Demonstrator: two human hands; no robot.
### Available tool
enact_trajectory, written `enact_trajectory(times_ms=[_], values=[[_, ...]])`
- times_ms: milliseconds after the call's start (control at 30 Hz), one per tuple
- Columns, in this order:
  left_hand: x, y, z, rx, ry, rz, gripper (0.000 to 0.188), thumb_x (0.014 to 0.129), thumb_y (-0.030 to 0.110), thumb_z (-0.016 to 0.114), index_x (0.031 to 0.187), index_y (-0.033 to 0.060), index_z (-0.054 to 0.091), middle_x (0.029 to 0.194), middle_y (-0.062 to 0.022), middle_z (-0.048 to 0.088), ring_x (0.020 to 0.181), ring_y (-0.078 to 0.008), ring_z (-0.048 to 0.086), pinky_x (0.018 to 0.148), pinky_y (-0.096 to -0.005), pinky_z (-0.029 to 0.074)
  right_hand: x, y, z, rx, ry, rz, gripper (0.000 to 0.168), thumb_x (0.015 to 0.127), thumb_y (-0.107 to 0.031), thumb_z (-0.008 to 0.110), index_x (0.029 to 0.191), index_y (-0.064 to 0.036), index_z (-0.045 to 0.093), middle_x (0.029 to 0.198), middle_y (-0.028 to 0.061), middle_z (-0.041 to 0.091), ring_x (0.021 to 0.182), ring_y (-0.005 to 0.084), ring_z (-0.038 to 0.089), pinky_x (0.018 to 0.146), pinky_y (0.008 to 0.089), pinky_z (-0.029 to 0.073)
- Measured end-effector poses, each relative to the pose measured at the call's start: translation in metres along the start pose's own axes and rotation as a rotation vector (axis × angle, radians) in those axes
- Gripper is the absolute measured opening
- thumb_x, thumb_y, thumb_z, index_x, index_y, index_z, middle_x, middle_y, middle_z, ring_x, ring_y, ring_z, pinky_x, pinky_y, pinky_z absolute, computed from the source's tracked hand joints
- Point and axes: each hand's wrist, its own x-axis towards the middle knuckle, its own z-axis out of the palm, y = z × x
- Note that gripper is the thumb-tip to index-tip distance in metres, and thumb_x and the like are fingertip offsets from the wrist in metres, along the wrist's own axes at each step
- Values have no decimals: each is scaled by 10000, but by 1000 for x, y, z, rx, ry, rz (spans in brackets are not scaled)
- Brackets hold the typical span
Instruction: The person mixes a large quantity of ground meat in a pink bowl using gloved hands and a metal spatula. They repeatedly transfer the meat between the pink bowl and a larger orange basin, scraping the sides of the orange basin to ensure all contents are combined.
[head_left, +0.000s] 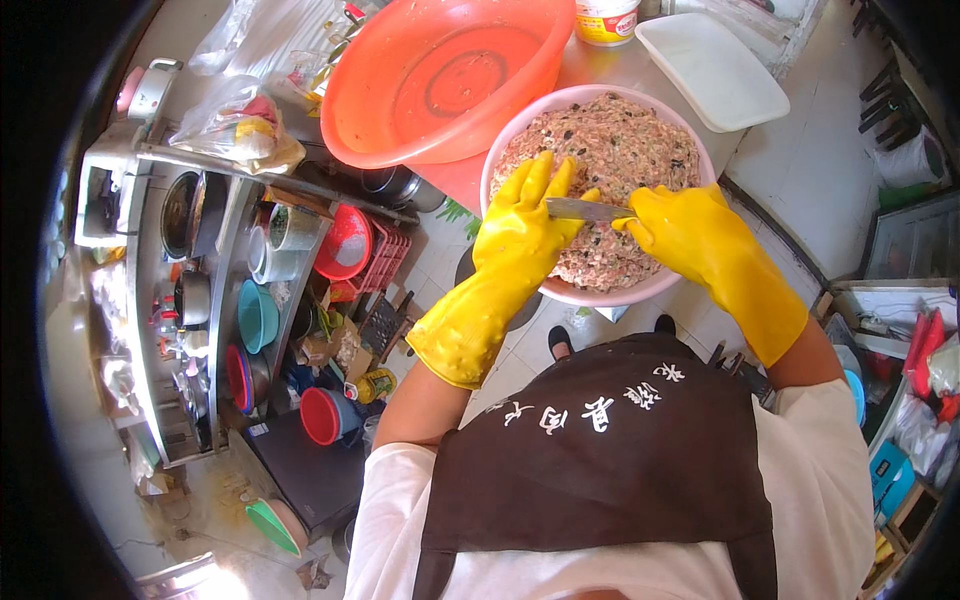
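Observation:
A pink basin (709, 169) before me is heaped with minced meat mixture (615, 142), flecked with dark and green bits. My left hand (529, 214), in a long yellow rubber glove, is over the basin's left side with its fingers apart. My right hand (664, 225), gloved the same way, grips a narrow flat metal blade (581, 209). Its handle is hidden in the glove. The blade points left, and its far end lies over the left glove near the base of the thumb; whether it touches cannot be told.
A large orange basin (442, 82) stands on the metal table (592, 67) at the far left. Beyond the meat are a white plastic tray (716, 71) and a labelled tub (607, 22). Metal shelving (225, 285) with pots and bowls stands left. A red crate (386, 259) sits beside it.

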Motion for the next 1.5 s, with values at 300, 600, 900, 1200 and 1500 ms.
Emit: enact_trajectory(times_ms=[300, 600, 900, 1200, 1500], values=[[2, -11, -10, 65, 36, 241, 526, 866, 136, 643, 1388, 172, 703, 1454, -83, 671, 1382, -436, 575, 1193, -551, 445, 7, 8, 0, 287, 126, 322, 533, 1076, -510, 521, 1212, -19, 677, 1132, 280, 743, 1082, 472, 702, 930, 573, 535], [0, -10, -35, -171, 121, 197, 490, 809, 69, 745, 1298, 61, 699, 1293, -150, 720, 1232, -391, 667, 1104, -530, 513, 12, 34, 5, 478, 7, 451, 516, 1043, -532, 605, 1092, -24, 683, 791, 131, 718, 641, 267, 689, 626, 412, 547], [-170, -84, -42, -239, 222, -457, 386, 967, 111, 760, 1344, 58, 698, 1333, -169, 729, 1280, -414, 654, 1166, -536, 460, 5, 53, 8, 1412, 6, 194, 343, 1052, -276, 664, 1149, 39, 762, 735, 91, 716, 550, 153, 634, 500, 273, 485], [-368, -184, -69, -560, 445, -1071, 418, 1082, 151, 653, 1482, 31, 635, 1464, -158, 684, 1379, -268, 627, 1183, -358, 434, 54, -66, -6, 1354, 223, 88, 495, 1035, -232, 679, 1414, 87, 650, 718, 54, 675, 568, 141, 598, 583, 274, 510], [-372, -306, -84, -724, 561, -1059, 436, 1142, 174, 583, 1528, -28, 574, 1523, -166, 634, 1419, -240, 588, 1212, -330, 397, 141, -137, 9, 1260, 186, 73, 425, 1031, -124, 655, 1432, 18, 672, 851, 33, 728, 693, 105, 645, 663, 260, 524]])
